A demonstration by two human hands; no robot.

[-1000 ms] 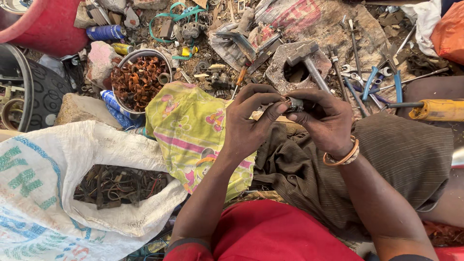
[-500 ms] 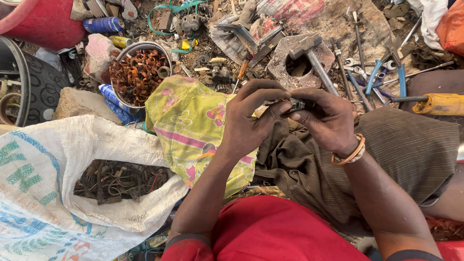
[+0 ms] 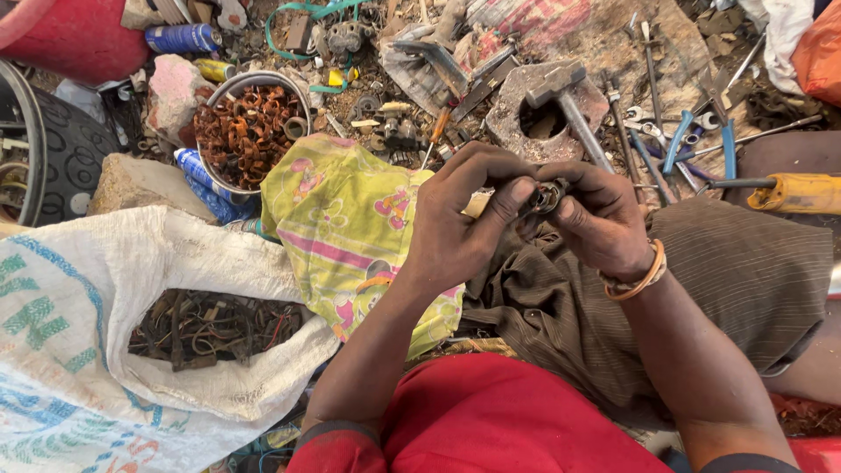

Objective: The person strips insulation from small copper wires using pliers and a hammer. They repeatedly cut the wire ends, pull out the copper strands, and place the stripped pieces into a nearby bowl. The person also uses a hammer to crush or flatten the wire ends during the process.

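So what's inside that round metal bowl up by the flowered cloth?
The round metal bowl holds a heap of rusty reddish-brown coiled metal bits. Whatever lies beneath the top layer is covered.

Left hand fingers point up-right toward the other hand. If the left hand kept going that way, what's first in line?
The small metal part it already pinches, then right away the right hand gripping the same piece. Past them lies the hammer on the ground, probably lower, though depth is unclear.

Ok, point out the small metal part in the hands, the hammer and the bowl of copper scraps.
metal part [image 3: 545, 196], head view, its round end between the fingertips
hammer [image 3: 555, 83], head view, its head
bowl [image 3: 229, 85], head view, its far rim
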